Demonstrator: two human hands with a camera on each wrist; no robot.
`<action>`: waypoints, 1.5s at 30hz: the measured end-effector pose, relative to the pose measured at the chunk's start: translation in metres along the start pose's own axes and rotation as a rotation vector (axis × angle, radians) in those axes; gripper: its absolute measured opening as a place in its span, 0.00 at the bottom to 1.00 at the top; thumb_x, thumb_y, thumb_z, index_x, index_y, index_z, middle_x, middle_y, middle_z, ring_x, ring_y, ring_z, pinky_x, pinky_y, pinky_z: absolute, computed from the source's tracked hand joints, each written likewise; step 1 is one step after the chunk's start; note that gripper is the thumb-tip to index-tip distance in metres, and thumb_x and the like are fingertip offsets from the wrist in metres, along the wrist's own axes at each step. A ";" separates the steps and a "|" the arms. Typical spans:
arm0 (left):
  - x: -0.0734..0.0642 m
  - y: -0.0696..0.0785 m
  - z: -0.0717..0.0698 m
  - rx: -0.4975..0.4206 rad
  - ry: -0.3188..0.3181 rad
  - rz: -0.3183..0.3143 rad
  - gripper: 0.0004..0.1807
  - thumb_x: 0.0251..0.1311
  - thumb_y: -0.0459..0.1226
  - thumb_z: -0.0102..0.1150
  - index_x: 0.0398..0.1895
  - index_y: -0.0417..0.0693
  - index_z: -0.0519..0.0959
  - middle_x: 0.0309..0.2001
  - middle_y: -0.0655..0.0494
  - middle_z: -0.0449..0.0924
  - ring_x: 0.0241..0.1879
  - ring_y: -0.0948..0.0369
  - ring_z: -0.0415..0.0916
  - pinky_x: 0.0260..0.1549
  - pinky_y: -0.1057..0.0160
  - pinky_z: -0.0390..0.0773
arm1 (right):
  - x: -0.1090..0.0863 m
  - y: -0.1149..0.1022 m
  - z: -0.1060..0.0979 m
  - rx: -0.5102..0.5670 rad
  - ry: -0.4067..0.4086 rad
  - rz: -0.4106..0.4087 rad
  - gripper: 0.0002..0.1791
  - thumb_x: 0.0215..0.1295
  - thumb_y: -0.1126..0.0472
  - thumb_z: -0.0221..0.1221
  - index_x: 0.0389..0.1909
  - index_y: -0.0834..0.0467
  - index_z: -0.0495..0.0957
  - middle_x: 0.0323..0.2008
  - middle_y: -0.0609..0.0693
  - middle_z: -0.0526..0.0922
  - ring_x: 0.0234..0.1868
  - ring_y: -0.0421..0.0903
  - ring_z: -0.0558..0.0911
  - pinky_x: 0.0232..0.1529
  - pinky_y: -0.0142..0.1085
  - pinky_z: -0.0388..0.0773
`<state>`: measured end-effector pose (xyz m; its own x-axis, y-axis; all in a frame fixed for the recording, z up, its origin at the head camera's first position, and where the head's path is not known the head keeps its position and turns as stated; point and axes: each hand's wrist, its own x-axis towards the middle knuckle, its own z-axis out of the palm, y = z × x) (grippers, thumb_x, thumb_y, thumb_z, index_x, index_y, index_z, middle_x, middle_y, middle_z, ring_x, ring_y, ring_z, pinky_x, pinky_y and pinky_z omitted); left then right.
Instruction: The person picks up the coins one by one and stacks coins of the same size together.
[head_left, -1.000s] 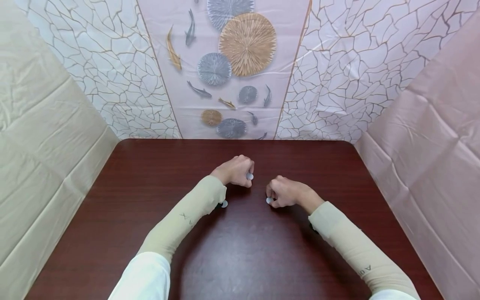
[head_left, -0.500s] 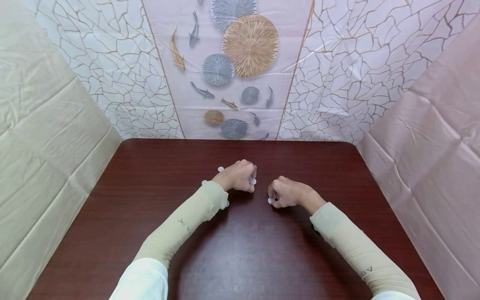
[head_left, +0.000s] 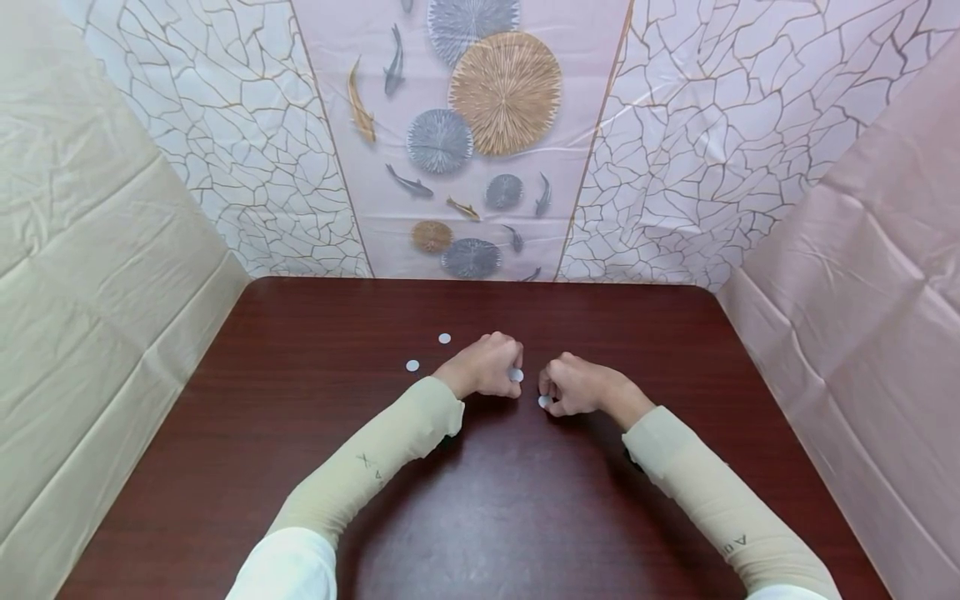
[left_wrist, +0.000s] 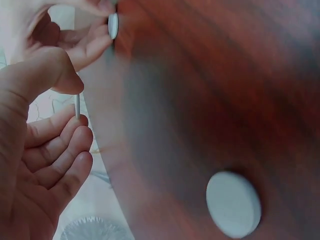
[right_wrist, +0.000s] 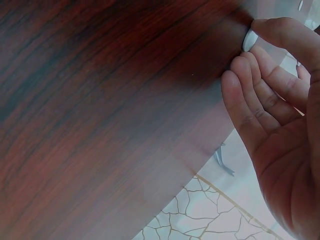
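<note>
In the head view my left hand (head_left: 489, 365) pinches a small white disc (head_left: 516, 376) between thumb and fingertips, above the middle of the table. Just to its right, my right hand (head_left: 576, 385) pinches a second white disc (head_left: 543, 402), lower and nearer the tabletop. The left wrist view has the left hand's disc (left_wrist: 77, 106) edge-on and thin, its other fingers curling below. Seen in the right wrist view, the right hand's disc (right_wrist: 249, 40) is tilted on its edge, held by thumb and index finger. A narrow gap separates the two hands.
Two more white discs, one farther back (head_left: 445, 338) and one to its left (head_left: 412, 365), lie flat on the dark red-brown table (head_left: 300, 400). A thick round disc (left_wrist: 234, 205) lies near the left wrist camera. Patterned cloth (head_left: 498, 208) hangs behind the table's back edge.
My left hand has moved right and toward me with its disc, closer to the right hand. Two discs behind it came into view; another is now covered by the left sleeve. The right hand stays put.
</note>
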<state>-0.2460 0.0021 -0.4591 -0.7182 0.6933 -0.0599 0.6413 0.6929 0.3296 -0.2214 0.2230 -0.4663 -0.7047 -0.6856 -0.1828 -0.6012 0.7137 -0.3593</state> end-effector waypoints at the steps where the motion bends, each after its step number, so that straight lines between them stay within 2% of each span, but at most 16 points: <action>1: 0.000 0.002 0.002 -0.002 0.001 -0.002 0.11 0.54 0.42 0.73 0.34 0.51 0.80 0.36 0.59 0.81 0.33 0.62 0.78 0.36 0.66 0.79 | 0.000 0.000 0.000 0.002 0.004 -0.004 0.03 0.61 0.62 0.70 0.33 0.55 0.85 0.29 0.43 0.85 0.29 0.33 0.80 0.34 0.29 0.80; 15: -0.002 0.020 0.023 -0.075 0.005 -0.028 0.10 0.54 0.41 0.74 0.32 0.50 0.80 0.32 0.61 0.80 0.30 0.64 0.77 0.32 0.70 0.77 | 0.000 0.004 0.003 0.017 0.029 -0.037 0.04 0.56 0.64 0.72 0.32 0.56 0.86 0.28 0.43 0.87 0.29 0.33 0.82 0.33 0.28 0.81; 22: -0.001 0.025 0.030 -0.073 0.027 -0.026 0.11 0.52 0.41 0.75 0.32 0.50 0.81 0.29 0.62 0.80 0.27 0.65 0.76 0.28 0.71 0.74 | -0.001 0.006 0.004 0.039 0.048 -0.051 0.06 0.52 0.65 0.72 0.31 0.55 0.85 0.26 0.43 0.85 0.27 0.32 0.79 0.32 0.28 0.79; 28: 0.000 0.028 0.035 -0.075 0.033 -0.022 0.11 0.52 0.41 0.75 0.32 0.49 0.82 0.28 0.62 0.79 0.26 0.65 0.76 0.26 0.71 0.73 | -0.002 0.006 0.003 0.051 0.047 -0.056 0.08 0.51 0.65 0.73 0.31 0.55 0.85 0.27 0.44 0.86 0.27 0.33 0.79 0.32 0.28 0.79; 37: 0.002 0.030 0.038 -0.060 0.051 -0.012 0.11 0.51 0.42 0.76 0.31 0.50 0.83 0.27 0.63 0.79 0.27 0.66 0.75 0.29 0.70 0.73 | -0.002 0.006 0.002 0.069 0.031 -0.044 0.07 0.53 0.66 0.73 0.30 0.54 0.84 0.27 0.44 0.85 0.26 0.34 0.78 0.30 0.29 0.79; 45: 0.003 0.031 0.043 -0.056 0.067 -0.041 0.12 0.50 0.43 0.77 0.28 0.50 0.81 0.26 0.62 0.78 0.26 0.65 0.74 0.26 0.70 0.72 | -0.003 0.004 0.002 0.093 0.027 -0.024 0.08 0.52 0.67 0.73 0.33 0.55 0.86 0.29 0.44 0.87 0.30 0.36 0.82 0.33 0.28 0.80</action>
<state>-0.2168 0.0345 -0.4892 -0.7609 0.6488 -0.0120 0.5965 0.7066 0.3805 -0.2214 0.2275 -0.4689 -0.7009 -0.6976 -0.1487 -0.5818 0.6797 -0.4466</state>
